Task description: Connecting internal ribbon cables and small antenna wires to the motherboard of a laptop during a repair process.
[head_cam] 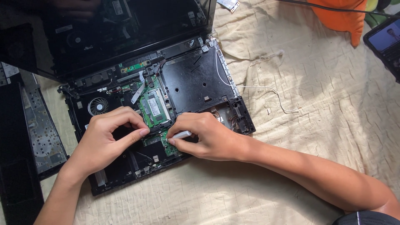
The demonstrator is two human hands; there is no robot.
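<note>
Right hand grips a white tool, tip on the laptop's green board; left hand pinches beside it (what it pinches, can't tell).

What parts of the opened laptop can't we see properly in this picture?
- Head view: the tip of the white tool is hidden by the right hand.
- The board under the left hand is covered by its fingers.
- The lower left corner of the laptop base lies under the left wrist.
- The screen is cut off by the top edge.
- The phone is cut off by the right edge.
</note>
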